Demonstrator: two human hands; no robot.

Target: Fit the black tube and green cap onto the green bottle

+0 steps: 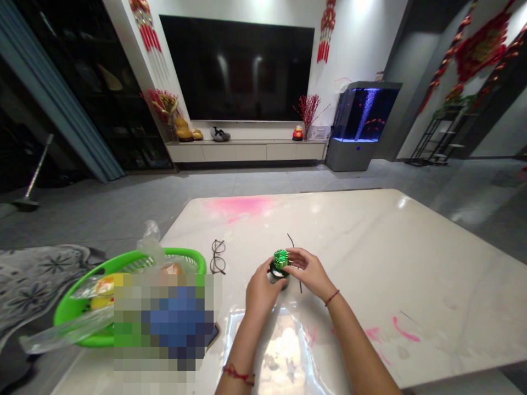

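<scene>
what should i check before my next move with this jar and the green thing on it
1. Left hand around the jar: ok.
2. Right hand at the green thing: ok, fingers beside it.
3. Green thing firmly fixed to the jar: cannot tell.
4. Glasses away from both hands: ok, off to the left.
5. Black strip out of the way: not ok, it runs behind the right hand.
6. Table free of marks: not ok, pink stains at the far edge and right of the hands.
</scene>
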